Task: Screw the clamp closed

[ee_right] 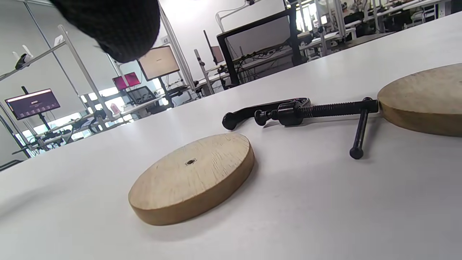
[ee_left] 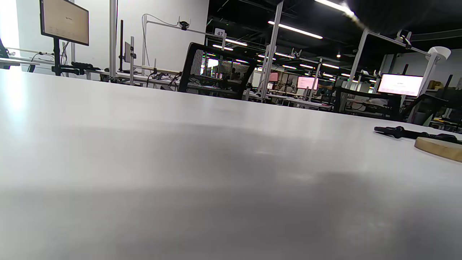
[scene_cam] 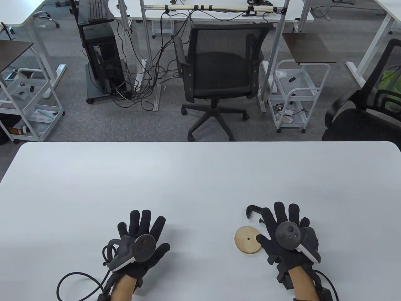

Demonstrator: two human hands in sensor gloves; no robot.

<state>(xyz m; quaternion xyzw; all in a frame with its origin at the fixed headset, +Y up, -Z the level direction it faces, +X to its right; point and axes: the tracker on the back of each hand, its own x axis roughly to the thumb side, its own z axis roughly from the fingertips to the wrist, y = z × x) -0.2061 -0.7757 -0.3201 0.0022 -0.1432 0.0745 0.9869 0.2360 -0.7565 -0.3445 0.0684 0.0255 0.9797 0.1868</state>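
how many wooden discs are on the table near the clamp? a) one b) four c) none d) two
d, the right wrist view shows two: one wooden disc lying flat in front of the black clamp, and a second wooden disc at the right edge, by the end of the clamp's screw. The table view shows only one disc; the right hand covers the spot where the other would be.

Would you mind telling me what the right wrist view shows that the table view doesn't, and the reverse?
Only the right wrist view shows the clamp's threaded screw and crossbar handle, plus a second wooden disc by the handle. Only the table view shows both hands: the left hand flat and spread, and the right hand over the clamp. Both show the first disc and the table.
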